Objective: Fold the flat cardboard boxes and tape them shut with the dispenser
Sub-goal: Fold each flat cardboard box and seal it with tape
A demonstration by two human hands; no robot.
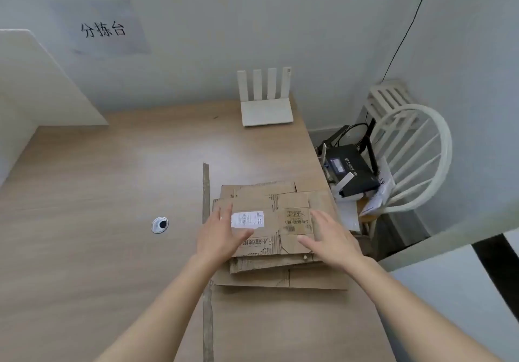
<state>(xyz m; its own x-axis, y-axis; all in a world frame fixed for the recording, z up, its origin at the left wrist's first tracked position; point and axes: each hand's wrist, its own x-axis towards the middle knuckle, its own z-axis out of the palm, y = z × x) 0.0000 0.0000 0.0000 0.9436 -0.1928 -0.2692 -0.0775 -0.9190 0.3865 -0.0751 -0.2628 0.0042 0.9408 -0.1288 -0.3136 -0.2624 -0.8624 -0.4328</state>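
A stack of flat brown cardboard boxes (280, 271) lies on the wooden table (98, 221), near its right edge. The top flat box (283, 221) carries a white shipping label (247, 219) and printed marks. My left hand (220, 235) lies over the top box's left end, fingers straight, thumb beside the label. My right hand (331, 238) hovers over or rests on the box's right end, fingers spread and straight. Neither hand holds anything. No tape dispenser is in view.
A white router (266, 108) with upright antennas stands at the table's back. A round cable hole (160, 224) sits left of the stack. A thin strip (207, 249) runs along the stack's left side. Right of the table, a white chair (415, 159) holds a black device (351, 173).
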